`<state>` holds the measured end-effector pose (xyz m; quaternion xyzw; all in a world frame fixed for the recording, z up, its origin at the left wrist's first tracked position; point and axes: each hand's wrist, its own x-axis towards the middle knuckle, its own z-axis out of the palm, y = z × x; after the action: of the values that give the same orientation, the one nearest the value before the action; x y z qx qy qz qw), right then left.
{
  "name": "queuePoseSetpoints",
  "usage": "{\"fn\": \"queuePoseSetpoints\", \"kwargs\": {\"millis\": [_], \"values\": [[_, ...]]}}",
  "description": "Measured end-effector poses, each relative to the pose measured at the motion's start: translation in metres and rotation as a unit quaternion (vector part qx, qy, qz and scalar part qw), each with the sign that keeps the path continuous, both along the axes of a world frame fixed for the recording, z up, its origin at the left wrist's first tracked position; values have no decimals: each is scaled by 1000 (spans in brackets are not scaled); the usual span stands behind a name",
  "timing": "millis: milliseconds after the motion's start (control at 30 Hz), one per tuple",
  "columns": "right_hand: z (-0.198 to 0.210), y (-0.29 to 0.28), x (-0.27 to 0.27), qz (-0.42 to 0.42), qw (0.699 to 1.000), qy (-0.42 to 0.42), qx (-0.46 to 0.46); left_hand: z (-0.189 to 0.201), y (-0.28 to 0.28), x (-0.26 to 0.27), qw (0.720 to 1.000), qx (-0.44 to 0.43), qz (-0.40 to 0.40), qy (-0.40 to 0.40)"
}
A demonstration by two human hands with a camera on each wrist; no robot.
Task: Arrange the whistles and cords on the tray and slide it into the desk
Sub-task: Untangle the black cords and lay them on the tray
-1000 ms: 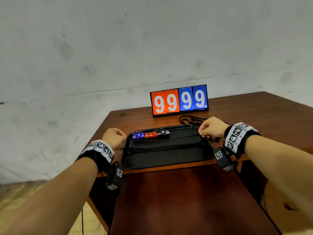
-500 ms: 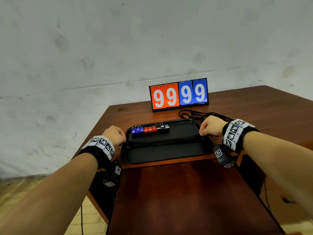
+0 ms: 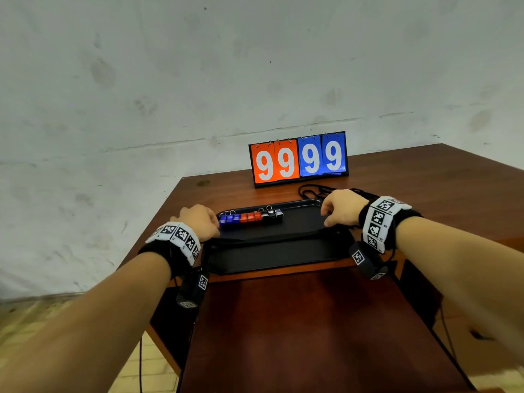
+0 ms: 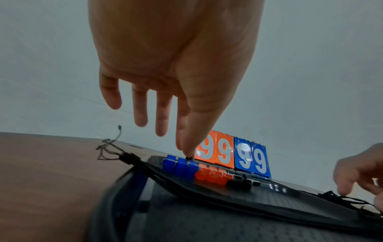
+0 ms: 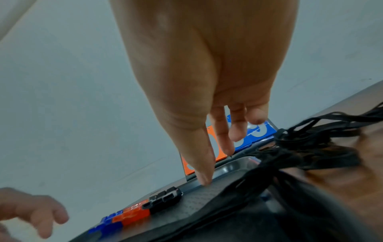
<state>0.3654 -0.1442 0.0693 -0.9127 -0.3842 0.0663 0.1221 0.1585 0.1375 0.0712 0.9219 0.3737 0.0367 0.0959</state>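
Observation:
A black tray (image 3: 269, 255) lies on the desk by its front edge. Blue, red and black whistles (image 3: 251, 217) stand in one row along its far side. Black cords (image 3: 269, 239) stretch across the tray from left to right, with more cord (image 3: 312, 191) piled behind its right end. My left hand (image 3: 198, 221) hovers at the tray's left end. In the left wrist view that hand (image 4: 165, 131) has straight, loose fingers, its thumb near the blue whistles (image 4: 180, 167). My right hand (image 3: 338, 207) is over the right rim. Its fingers (image 5: 219, 135) hang relaxed and hold nothing.
An orange and blue flip scoreboard (image 3: 297, 160) reading 99 99 stands behind the tray. The desk top (image 3: 425, 188) extends to the right. A lower brown wooden surface (image 3: 312, 321) lies just in front of the desk edge. A pale wall is behind.
Both hands stay at the tray's two ends. The right hand has risen slightly over the right rim. The head view has tilted upward.

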Motion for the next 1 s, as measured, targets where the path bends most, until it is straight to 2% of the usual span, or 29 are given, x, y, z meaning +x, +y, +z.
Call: {"fn": "queuePoseSetpoints", "kwargs": {"millis": [133, 300, 600, 1000], "values": [[-1, 14, -12, 37, 995, 2, -94, -9, -9, 11, 995, -51, -72, 52], [-5, 22, -19, 31, 986, -13, -161, -18, -15, 15, 992, -22, -80, 90], [-4, 22, -11, 27, 986, -26, -161, -16, -10, 16, 994, -12, -55, 94], [-6, 39, -27, 52, 991, 3, -124, -14, -25, 24, 987, -27, -132, 90]]}}
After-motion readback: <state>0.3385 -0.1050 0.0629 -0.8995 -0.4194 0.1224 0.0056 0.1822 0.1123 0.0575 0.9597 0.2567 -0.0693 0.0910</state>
